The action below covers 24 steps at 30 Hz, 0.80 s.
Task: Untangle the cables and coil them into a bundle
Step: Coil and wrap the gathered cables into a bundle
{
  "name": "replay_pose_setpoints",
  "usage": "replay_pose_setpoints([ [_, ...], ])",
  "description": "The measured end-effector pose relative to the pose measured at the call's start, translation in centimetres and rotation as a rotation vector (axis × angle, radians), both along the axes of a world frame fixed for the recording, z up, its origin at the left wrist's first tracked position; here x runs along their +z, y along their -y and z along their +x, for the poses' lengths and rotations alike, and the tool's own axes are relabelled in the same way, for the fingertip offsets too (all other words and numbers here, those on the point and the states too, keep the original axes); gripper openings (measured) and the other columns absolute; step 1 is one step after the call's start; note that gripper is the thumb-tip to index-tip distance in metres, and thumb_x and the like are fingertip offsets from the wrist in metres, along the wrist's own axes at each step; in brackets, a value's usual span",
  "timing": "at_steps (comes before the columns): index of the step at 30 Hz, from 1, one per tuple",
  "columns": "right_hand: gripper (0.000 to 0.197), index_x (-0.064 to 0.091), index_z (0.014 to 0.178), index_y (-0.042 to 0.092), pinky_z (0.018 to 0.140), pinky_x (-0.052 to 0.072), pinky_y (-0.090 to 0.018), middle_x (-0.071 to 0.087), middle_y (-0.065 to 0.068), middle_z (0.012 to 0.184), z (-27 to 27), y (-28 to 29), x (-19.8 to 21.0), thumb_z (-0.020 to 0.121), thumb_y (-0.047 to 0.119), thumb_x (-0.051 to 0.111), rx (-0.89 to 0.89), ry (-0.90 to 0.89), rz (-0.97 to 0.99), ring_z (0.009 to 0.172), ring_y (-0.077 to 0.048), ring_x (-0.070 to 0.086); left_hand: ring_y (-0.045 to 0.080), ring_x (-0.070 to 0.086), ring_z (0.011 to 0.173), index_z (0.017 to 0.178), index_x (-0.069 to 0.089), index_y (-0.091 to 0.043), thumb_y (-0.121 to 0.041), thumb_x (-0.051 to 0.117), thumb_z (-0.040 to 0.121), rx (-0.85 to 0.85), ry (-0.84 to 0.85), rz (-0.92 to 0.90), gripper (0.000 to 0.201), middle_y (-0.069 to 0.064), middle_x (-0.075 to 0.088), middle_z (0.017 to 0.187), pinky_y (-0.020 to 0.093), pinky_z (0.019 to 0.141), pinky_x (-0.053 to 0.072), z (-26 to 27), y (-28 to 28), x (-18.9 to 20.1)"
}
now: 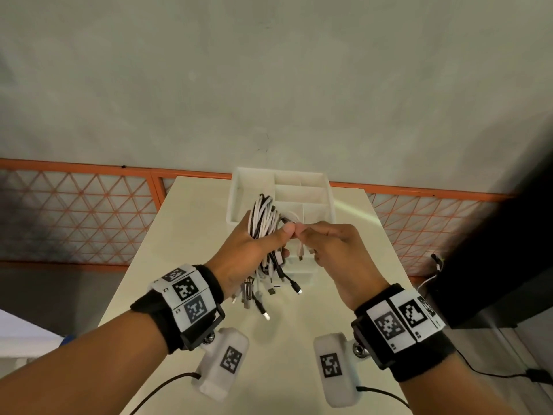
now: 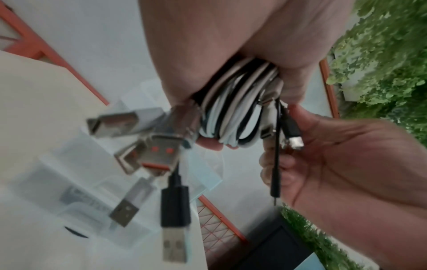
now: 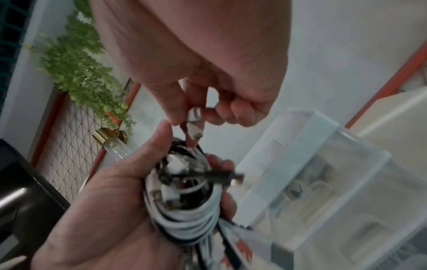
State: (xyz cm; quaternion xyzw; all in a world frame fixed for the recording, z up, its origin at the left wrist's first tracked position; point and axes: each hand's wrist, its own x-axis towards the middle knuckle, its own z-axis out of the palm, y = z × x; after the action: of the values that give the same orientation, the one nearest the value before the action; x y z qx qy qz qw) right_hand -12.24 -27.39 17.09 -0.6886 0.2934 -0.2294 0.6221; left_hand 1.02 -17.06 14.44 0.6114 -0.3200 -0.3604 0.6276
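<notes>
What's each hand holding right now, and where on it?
Left hand grips the cable bundle around its middle. Right hand pinches a white cable end near its connector.

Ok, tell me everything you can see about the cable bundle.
The cable bundle is a hank of white and black cords looped side by side, smooth and plastic-looking. The left hand grips it round the middle, held above the table in front of a white tray. Loose ends hang below the hand, tipped with metal USB plugs. The right hand pinches one white end beside the left thumb.
</notes>
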Motion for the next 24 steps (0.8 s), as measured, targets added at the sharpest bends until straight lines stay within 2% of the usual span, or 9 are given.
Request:
replay_pose_setpoints([
  [2,0.018,0.079,0.100,0.006,0.053,0.033,-0.015,0.060,0.016,0.053,0.5,0.1,-0.1,0.097,0.013,0.063,-0.034,0.072,0.123,0.043,-0.001,0.044,0.020,0.071,0.092,0.123,0.062,-0.013,-0.049,0.071,0.078,-0.010,-0.007,-0.055,0.059,-0.002,0.075,0.100,0.028,0.081,0.054,-0.3,0.1,0.2],
  [5,0.017,0.078,0.092,0.002,0.050,0.039,-0.028,0.065,-0.001,0.064,1.0,-0.3,-0.1,0.096,0.005,0.062,-0.012,0.171,0.220,0.052,-0.016,0.041,0.016,0.067,0.110,0.126,0.061,-0.012,-0.049,0.070,0.080,-0.034,0.030,-0.094,0.060,-0.001,0.074,0.111,0.028,0.094,0.051,-0.3,0.3,0.3],
  [9,0.016,0.078,0.089,0.004,0.057,0.050,-0.032,0.067,-0.007,0.065,1.2,-0.4,-0.3,0.094,0.003,0.064,0.061,0.190,0.181,0.060,-0.021,0.056,0.020,0.066,0.087,0.121,0.056,0.001,-0.043,0.068,0.085,-0.043,0.016,-0.129,0.058,0.009,0.068,0.091,0.030,0.078,0.052,-0.2,0.3,0.5],
  [12,0.009,0.079,0.088,0.004,0.054,0.047,-0.029,0.067,-0.014,0.065,1.3,-0.3,-0.5,0.090,0.003,0.070,0.044,0.152,0.079,0.059,-0.025,0.056,0.021,0.061,0.074,0.120,0.055,0.009,-0.036,0.063,0.090,-0.125,0.023,-0.162,0.055,0.018,0.058,0.080,0.029,0.073,0.051,-0.4,0.1,0.6],
  [14,0.012,0.077,0.082,0.006,0.047,0.042,-0.027,0.064,-0.009,0.057,1.4,-0.4,-0.6,0.087,-0.002,0.070,-0.003,0.148,0.024,0.051,-0.019,0.053,0.022,0.061,0.068,0.116,0.051,0.013,-0.032,0.062,0.091,-0.140,0.023,-0.163,0.053,0.020,0.055,0.076,0.029,0.069,0.051,-0.7,0.1,0.7],
  [17,0.023,0.073,0.072,0.010,0.045,0.043,-0.026,0.062,-0.004,0.051,1.3,-0.9,-0.6,0.089,-0.003,0.064,-0.016,0.080,-0.152,0.044,-0.012,0.051,0.021,0.063,0.070,0.116,0.051,0.010,-0.038,0.070,0.084,-0.073,0.016,-0.149,0.061,0.018,0.062,0.082,0.029,0.068,0.053,-0.7,0.4,0.7],
  [20,0.032,0.071,0.068,0.001,0.047,0.047,-0.040,0.065,-0.014,0.055,1.0,-1.1,-0.6,0.096,0.010,0.060,0.042,-0.022,-0.367,0.046,-0.029,0.056,0.030,0.071,0.094,0.118,0.057,-0.003,-0.054,0.079,0.070,0.004,0.016,-0.086,0.073,0.018,0.071,0.103,0.043,0.083,0.057,-0.1,0.6,0.2],
  [21,0.032,0.073,0.069,0.001,0.049,0.050,-0.038,0.068,-0.012,0.056,0.9,-0.9,-0.7,0.097,0.010,0.060,0.051,-0.043,-0.375,0.047,-0.027,0.060,0.032,0.071,0.095,0.117,0.057,-0.003,-0.055,0.080,0.068,0.013,0.014,-0.072,0.074,0.020,0.071,0.104,0.046,0.085,0.057,-0.1,0.6,0.1],
  [24,0.022,0.077,0.075,0.003,0.061,0.059,-0.029,0.072,-0.008,0.060,0.8,-0.5,-0.6,0.092,0.004,0.064,0.079,-0.032,-0.268,0.052,-0.016,0.068,0.027,0.066,0.075,0.109,0.055,0.006,-0.049,0.079,0.075,-0.015,0.004,-0.064,0.069,0.016,0.066,0.085,0.039,0.072,0.053,-0.4,0.6,0.1],
])
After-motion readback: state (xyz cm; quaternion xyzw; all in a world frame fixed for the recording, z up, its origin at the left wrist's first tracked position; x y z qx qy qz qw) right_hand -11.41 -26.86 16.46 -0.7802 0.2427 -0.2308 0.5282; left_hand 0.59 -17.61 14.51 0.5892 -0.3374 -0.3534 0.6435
